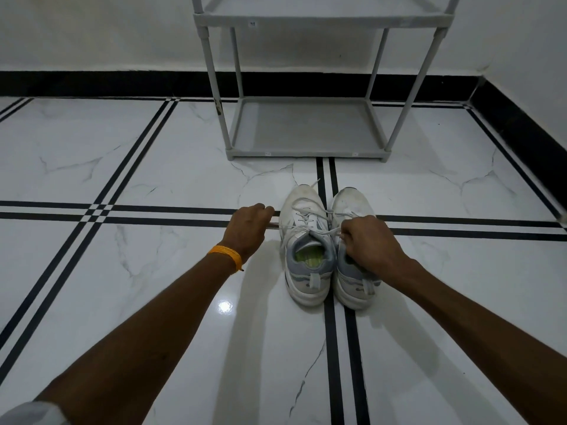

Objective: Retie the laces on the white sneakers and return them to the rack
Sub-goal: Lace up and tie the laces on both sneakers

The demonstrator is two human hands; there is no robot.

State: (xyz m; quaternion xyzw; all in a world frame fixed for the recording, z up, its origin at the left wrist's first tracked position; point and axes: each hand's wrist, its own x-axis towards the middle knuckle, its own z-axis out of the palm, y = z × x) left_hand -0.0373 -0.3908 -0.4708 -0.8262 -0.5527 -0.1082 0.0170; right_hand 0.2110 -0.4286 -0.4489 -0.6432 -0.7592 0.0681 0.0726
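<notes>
Two white sneakers with grey collars stand side by side on the floor, toes toward the rack. The left sneaker (306, 240) has white laces (306, 214) stretched out to both sides. My left hand (249, 227), with an orange band at the wrist, grips one lace end pulled out to the left of that sneaker. My right hand (369, 243) pinches the other lace end and hangs over the right sneaker (349, 207), hiding much of its top. The grey shoe rack (306, 130) stands just beyond the sneakers against the wall.
The floor (153, 271) is glossy white marble tile with black double lines. A black skirting (122, 84) runs along the white walls, which meet in a corner at the far right. The rack's lower shelf holds nothing; an upper shelf (322, 18) shows at the top edge.
</notes>
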